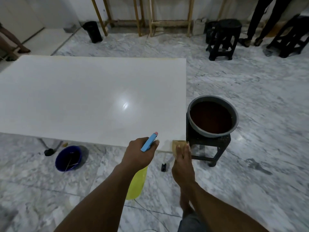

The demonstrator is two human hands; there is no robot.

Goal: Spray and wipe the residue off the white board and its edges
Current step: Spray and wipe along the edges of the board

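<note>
Board point(87, 97), white and glossy, is laid flat with its long axis running left to right, its near right corner just ahead of both hands. Beside that corner a grey basin point(212, 115) of dark reddish-brown liquid is set on a black stool point(209, 144). Under the near edge, on the floor, a blue bucket point(68, 158) is seen, its contents indistinct. A yellow spray bottle point(137, 181) is gripped by the left hand point(138, 153), blue nozzle aimed up and forward at the board. A tan cloth point(178, 144) is pressed on the corner edge under the right hand point(182, 163).
</note>
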